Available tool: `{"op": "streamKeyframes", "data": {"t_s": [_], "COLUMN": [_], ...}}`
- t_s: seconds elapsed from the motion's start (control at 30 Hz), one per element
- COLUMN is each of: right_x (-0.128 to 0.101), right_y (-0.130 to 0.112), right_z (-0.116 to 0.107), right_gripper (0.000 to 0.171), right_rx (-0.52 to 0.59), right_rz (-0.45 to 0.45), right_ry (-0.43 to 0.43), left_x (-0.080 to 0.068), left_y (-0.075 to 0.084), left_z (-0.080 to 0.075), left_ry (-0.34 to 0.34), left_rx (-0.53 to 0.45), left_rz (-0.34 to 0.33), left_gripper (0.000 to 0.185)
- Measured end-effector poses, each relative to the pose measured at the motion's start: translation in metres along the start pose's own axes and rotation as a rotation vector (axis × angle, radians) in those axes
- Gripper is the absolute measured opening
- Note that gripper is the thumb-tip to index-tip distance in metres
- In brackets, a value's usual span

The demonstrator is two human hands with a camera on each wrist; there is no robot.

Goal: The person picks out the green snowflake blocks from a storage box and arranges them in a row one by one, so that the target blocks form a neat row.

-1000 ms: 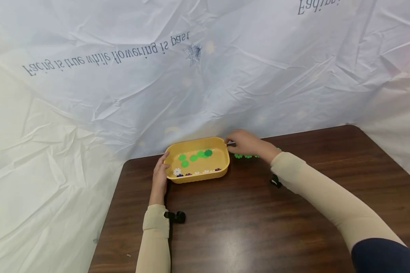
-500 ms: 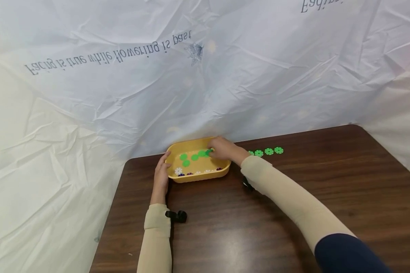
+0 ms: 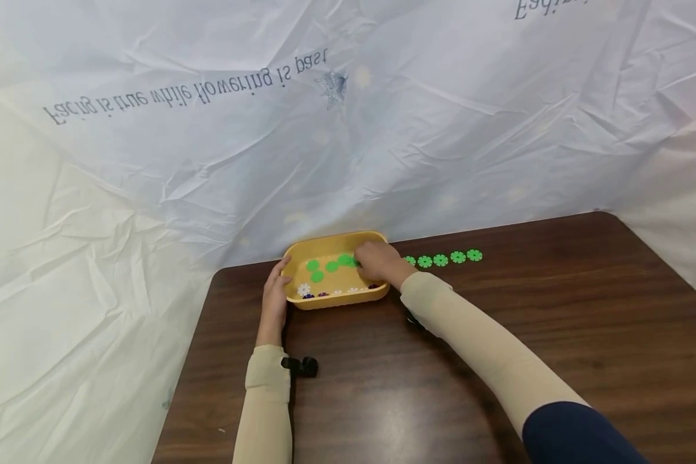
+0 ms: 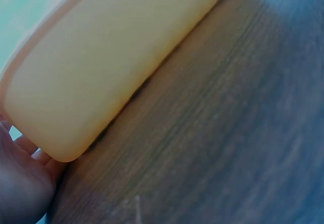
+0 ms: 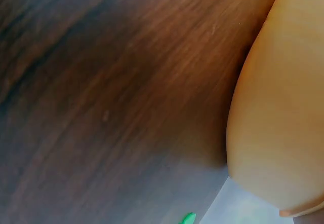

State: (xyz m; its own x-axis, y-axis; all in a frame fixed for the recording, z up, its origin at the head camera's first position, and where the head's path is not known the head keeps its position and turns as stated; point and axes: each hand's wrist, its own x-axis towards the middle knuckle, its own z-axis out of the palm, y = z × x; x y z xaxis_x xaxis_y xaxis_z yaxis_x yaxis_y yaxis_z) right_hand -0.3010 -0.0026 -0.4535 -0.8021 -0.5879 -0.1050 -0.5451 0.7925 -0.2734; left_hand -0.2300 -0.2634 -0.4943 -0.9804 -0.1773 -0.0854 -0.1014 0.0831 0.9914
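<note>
**Right hand over the tray, left hand bracing it**

Since half a second ago, my right hand (image 3: 376, 263) has slid a little nearer across the right half of the tray, uncovering a fifth green flower in the row on the table; one second ago it was outside the tray, over that row.

Wrinkled white sheet (image 3: 348, 116): backdrop with reversed lettering, hanging behind and left of the table.

Brown wooden table (image 3: 499, 361): carries everything else.

Yellow tray (image 3: 325, 303): at the far edge of the table, against the sheet. My left hand (image 3: 274, 298) rests against its left end, fingers fairly straight along the wall.

Right hand: knuckles up, fingers bent down into the tray; I cannot tell whether they pinch anything.

Green discs (image 3: 330, 265): a loose cluster on the tray floor, just left of my right hand.

Green flowers (image 3: 441, 260): a row on the table, right of the tray.

White and purple flowers (image 3: 325, 293): small pieces along the tray's near wall.

Note on technique: I judge the left hand should hold the tray firm while the right fingertips work on one piece at a time.
</note>
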Motion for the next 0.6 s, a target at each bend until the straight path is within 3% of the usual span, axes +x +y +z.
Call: {"op": "streamKeyframes", "data": {"t_s": [0.17,0.4,0.6], "right_x": [-0.001,-0.001,-0.003], "right_y": [0.0,0.0,0.005], "right_z": [0.001,-0.001,-0.013], "right_gripper": [0.033,0.004,0.021], "right_rx": [0.018,0.024,0.187], "right_rz": [0.005,-0.013,-0.131], "right_ry": [0.011,0.019,0.018], "left_x": [0.0,-0.001,-0.001], "left_y": [-0.002,0.0,0.0], "left_z": [-0.001,0.0,-0.001], "left_ry": [-0.002,0.006,0.001], "left_rx": [0.002,0.01,0.012], "left_rz": [0.001,0.008,0.0], "left_gripper": [0.054,0.053,0.053]}}
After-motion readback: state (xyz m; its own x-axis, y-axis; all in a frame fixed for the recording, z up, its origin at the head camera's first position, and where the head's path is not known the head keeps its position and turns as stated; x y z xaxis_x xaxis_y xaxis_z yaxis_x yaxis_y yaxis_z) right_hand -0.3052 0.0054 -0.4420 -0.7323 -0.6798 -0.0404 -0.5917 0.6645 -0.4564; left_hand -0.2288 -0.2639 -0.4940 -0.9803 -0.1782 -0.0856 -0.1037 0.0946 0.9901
